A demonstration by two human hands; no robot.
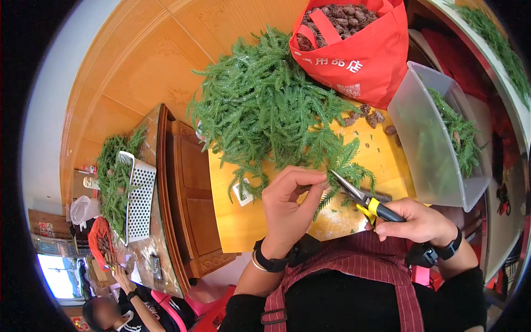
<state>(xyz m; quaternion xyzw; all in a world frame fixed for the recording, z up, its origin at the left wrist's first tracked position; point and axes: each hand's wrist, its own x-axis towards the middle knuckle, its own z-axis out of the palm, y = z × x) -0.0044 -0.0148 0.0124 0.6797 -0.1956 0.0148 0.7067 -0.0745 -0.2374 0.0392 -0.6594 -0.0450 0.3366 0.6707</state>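
Pliers [375, 207] near a green sprig [344, 157] above the yellow tabletop [231, 227]

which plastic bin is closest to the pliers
The clear bin at the right, with plain see-through walls, nearest the pliers in the right hand. The white bin, dotted with holes, is far off at the left.

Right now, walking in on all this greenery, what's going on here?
The right hand holds yellow-and-black-handled pliers, their tips pointing toward the pinched left hand; I can't tell whether that one holds something small. Beyond them, a big heap of green sprigs lies on a yellow table. To its right are a red bag full of pine cones and a translucent bin with more greenery. At left, another person is at a second table.
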